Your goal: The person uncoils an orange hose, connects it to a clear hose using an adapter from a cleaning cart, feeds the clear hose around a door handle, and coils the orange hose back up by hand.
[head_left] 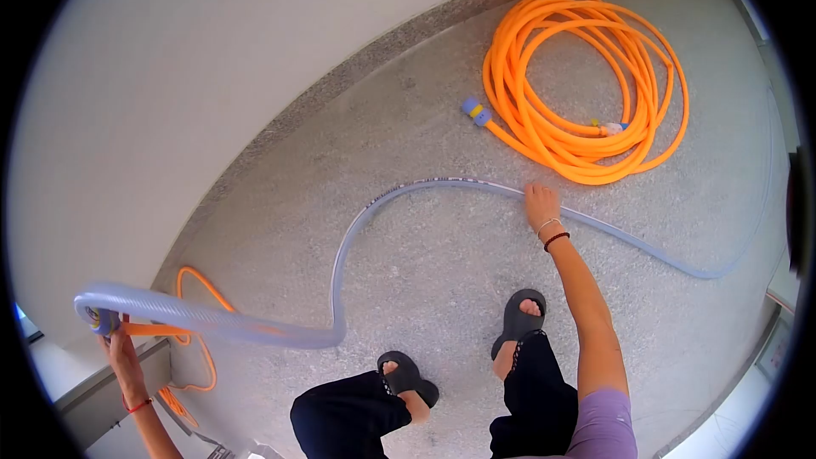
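Observation:
A clear bluish hose (339, 276) runs in an S-bend across the view, kinked sharply near my feet. At the far left, my left hand (124, 355) is closed around a blue-grey hose connector (105, 321). The clear hose loops over close beside this connector, and an orange hose (153, 331) extends from it to the right. How the two join is hidden. My right hand (541, 206) is wrapped around the clear hose farther along, below a coiled orange hose (501, 68). Beyond this grip, the clear hose trails off to the right.
The coil lies on the grey speckled floor (289, 229), its blue-and-yellow end fitting (476, 111) pointing left. A white wall (212, 25) curves along the upper left. Loose orange hose (209, 365) lies at lower left. My dark slippers (410, 378) stand at the bottom.

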The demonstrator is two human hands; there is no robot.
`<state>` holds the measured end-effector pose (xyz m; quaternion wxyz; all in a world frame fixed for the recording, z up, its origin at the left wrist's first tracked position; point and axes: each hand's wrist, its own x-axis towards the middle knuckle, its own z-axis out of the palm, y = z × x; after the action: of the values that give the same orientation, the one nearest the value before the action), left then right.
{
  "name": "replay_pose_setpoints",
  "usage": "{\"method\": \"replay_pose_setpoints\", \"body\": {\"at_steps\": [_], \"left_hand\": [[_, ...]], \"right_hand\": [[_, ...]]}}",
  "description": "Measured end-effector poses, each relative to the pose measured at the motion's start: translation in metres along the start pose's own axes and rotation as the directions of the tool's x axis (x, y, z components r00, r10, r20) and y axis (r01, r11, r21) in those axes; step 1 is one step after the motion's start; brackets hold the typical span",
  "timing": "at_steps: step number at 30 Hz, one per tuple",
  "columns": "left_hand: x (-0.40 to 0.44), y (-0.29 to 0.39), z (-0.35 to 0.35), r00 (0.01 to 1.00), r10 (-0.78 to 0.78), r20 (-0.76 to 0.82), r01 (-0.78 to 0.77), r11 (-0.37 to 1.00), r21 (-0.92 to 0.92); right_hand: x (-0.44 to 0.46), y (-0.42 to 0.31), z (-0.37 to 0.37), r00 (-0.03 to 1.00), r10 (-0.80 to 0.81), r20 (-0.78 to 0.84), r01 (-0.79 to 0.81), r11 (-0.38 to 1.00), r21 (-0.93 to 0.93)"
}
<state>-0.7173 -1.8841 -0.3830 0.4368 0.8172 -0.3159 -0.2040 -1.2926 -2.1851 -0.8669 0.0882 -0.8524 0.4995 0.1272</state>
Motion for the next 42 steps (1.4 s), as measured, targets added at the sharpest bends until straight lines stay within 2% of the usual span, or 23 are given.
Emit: {"method": "replay_pose_setpoints", "body": {"at_steps": [3,6,10,13,16,18,19,21,23,24,25,27,28,30,31,33,35,36,37,39,40,41,42], "left_hand": [[0.001,0.015,-0.016,0.998,-0.059,0.012,0.059,0.998,0.002],[0.011,0.017,-0.053,0.943,-0.251,-0.218,0.251,0.968,-0.031],[0.031,0.029,-0.092,0.923,-0.311,-0.228,0.332,0.941,0.059],[0.046,0.02,-0.111,0.943,-0.293,-0.158,0.333,0.844,0.42],[0.064,0.001,-0.072,0.963,0.111,-0.245,0.149,0.539,0.829],[0.026,0.097,0.025,0.991,0.126,0.043,-0.115,0.649,0.752],[0.025,0.108,0.079,0.947,0.174,0.269,-0.283,0.848,0.448],[-0.064,0.286,0.189,0.749,0.109,0.654,-0.235,0.966,0.108],[-0.161,0.465,0.253,0.444,0.563,0.697,-0.769,0.639,-0.026],[-0.195,0.521,0.277,0.332,0.582,0.743,-0.759,0.632,-0.156],[-0.229,0.575,0.296,0.276,0.423,0.863,-0.389,0.87,-0.302],[-0.292,0.657,0.326,-0.064,0.176,0.982,-0.04,0.983,-0.179],[-0.309,0.682,0.337,-0.278,-0.082,0.957,0.114,0.986,0.118],[-0.312,0.703,0.378,-0.55,-0.407,0.729,-0.064,0.891,0.449],[-0.31,0.706,0.381,-0.522,-0.499,0.692,-0.266,0.866,0.424],[-0.313,0.734,0.372,-0.362,-0.533,0.765,-0.519,0.797,0.31],[-0.303,0.766,0.361,-0.388,-0.458,0.8,-0.52,0.825,0.22],[-0.313,0.809,0.345,-0.238,-0.448,0.862,-0.595,0.769,0.235],[-0.296,0.823,0.344,-0.252,-0.417,0.873,-0.565,0.796,0.217],[-0.293,0.864,0.327,-0.139,-0.33,0.934,-0.485,0.845,0.226],[-0.305,0.893,0.317,-0.004,-0.282,0.959,-0.442,0.861,0.251],[-0.276,0.888,0.324,0.009,-0.24,0.971,-0.438,0.872,0.22],[-0.246,0.878,0.336,0.015,-0.193,0.981,-0.434,0.882,0.18]], "right_hand": [[-0.079,-0.009,-0.03,0.997,-0.01,0.078,-0.004,0.985,0.175],[-0.199,0.008,-0.112,0.927,0.003,0.375,-0.157,0.911,0.382],[-0.364,0.094,-0.277,0.848,0.074,0.525,-0.234,0.941,0.245],[-0.48,0.159,-0.428,0.871,0.305,0.384,-0.374,0.92,0.12],[-0.556,0.177,-0.6,0.93,0.258,-0.263,-0.243,0.966,0.088],[-0.595,0.168,-0.69,0.856,0.279,-0.436,-0.303,0.953,0.013],[-0.606,0.163,-0.722,0.796,0.248,-0.552,-0.315,0.949,-0.028],[-0.609,0.152,-0.766,0.734,0.233,-0.638,-0.3,0.954,0.003],[-0.585,0.139,-0.79,0.705,0.189,-0.683,-0.188,0.979,0.077],[-0.568,0.129,-0.798,0.7,0.155,-0.697,-0.097,0.988,0.122],[-0.546,0.121,-0.805,0.701,0.121,-0.703,0.002,0.985,0.171],[-0.502,0.093,-0.809,0.683,0.047,-0.729,0.205,0.946,0.253],[-0.481,0.077,-0.808,0.654,0.021,-0.756,0.279,0.922,0.268],[-0.441,0.054,-0.801,0.514,-0.003,-0.858,0.345,0.916,0.204],[-0.428,0.048,-0.792,0.71,-0.046,-0.703,0.319,0.911,0.262],[-0.41,0.059,-0.782,0.679,-0.026,-0.734,0.353,0.888,0.295],[-0.45,0.094,-0.815,0.757,-0.077,-0.648,0.333,0.899,0.283],[-0.477,0.108,-0.825,0.664,0.037,-0.747,0.372,0.85,0.373],[-0.501,0.129,-0.827,0.561,0.148,-0.815,0.424,0.793,0.436],[-0.528,0.166,-0.787,0.62,0.607,-0.497,0.301,0.401,0.865],[-0.514,0.199,-0.735,0.803,0.595,0.014,0.194,-0.283,0.939],[-0.485,0.237,-0.686,0.884,0.231,0.407,-0.042,-0.827,0.561],[-0.466,0.271,-0.676,0.949,0.124,0.289,0.032,-0.952,0.304]]}}
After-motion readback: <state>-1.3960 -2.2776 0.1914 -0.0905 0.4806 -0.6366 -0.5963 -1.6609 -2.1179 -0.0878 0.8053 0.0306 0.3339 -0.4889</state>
